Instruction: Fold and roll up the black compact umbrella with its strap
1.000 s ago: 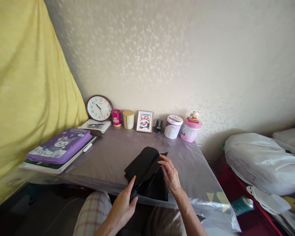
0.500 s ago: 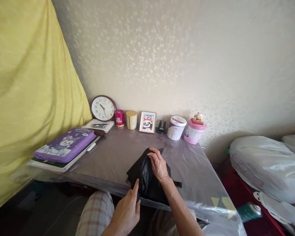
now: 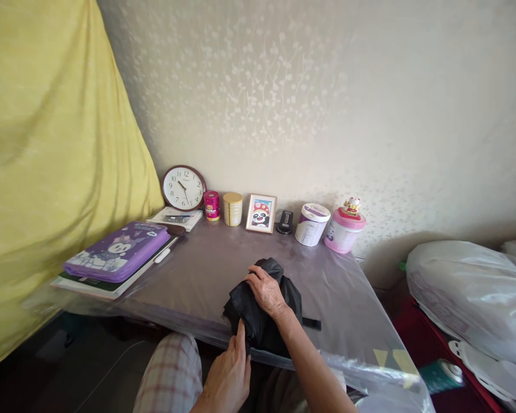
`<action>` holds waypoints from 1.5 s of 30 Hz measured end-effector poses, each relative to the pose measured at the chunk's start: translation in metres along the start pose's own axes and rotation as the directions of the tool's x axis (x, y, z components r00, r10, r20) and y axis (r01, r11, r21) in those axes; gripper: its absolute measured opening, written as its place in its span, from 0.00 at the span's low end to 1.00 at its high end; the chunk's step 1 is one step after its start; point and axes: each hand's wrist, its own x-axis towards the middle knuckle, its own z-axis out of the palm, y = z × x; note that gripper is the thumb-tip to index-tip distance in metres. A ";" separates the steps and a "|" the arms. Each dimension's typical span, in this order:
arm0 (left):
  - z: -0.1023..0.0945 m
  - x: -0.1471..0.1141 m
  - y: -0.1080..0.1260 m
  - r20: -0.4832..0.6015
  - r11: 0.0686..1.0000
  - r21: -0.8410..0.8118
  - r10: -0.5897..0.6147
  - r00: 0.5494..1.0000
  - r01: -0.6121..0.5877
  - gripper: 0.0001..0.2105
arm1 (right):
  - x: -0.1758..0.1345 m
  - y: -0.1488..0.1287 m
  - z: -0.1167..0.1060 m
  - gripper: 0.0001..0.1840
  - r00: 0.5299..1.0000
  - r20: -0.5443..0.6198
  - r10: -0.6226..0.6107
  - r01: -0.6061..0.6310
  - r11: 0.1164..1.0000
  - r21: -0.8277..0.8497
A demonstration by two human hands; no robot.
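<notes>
Wall (image 3: 309, 86): patterned, pale, beyond both hands. Curtain (image 3: 60, 143): yellow, well to the left of the left hand. Tabletop (image 3: 206, 264): grey, under clear plastic film, extends ahead of the hands and to both sides. Bag (image 3: 468, 292): white, full, well to the right of the right hand, off the tabletop. Leg (image 3: 169, 373): plaid cloth, just left of the left hand, below the tabletop edge.

Books (image 3: 112, 289): stacked flat, left of and farther off than the left hand; purple case (image 3: 120, 252) on top. Clock (image 3: 184, 188): tilted back, far ahead and left of the hands.

Umbrella (image 3: 290, 298): black, loosely bunched, at the near edge of the tabletop, under the right hand and ahead of the left.

Left hand (image 3: 230, 373): index straight, touching the umbrella's near end; other fingers curled, thumb alongside, closed round that end; grip partly hidden. Right hand (image 3: 264, 289): palm down on top, fingers close together, bent over the folds; cannot tell whether they pinch any.

Beyond the hands, along the wall, by size: pink tub (image 3: 341, 237), white tub (image 3: 310, 229), frame (image 3: 261, 213), yellow can (image 3: 233, 209), magenta can (image 3: 211, 206), black stand (image 3: 285, 222). Figurine (image 3: 351, 206): atop the pink tub. Strap (image 3: 312, 323): black, lies flat, right of the right hand.
</notes>
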 end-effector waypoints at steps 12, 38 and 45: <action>-0.006 0.001 0.001 0.008 0.999 0.004 0.052 0.999 -0.052 0.31 | 0.007 -0.001 -0.005 0.10 0.996 0.076 -0.039 0.041 0.999 -0.027; -0.006 0.001 0.001 0.033 0.996 -0.091 0.007 0.999 -0.004 0.30 | -0.022 0.053 -0.005 0.18 0.937 -0.263 0.228 -0.269 0.954 -0.130; -0.003 0.003 0.000 0.023 0.994 -0.108 0.020 1.000 -0.018 0.30 | -0.026 -0.003 -0.013 0.12 0.998 0.001 -0.063 0.062 0.994 0.089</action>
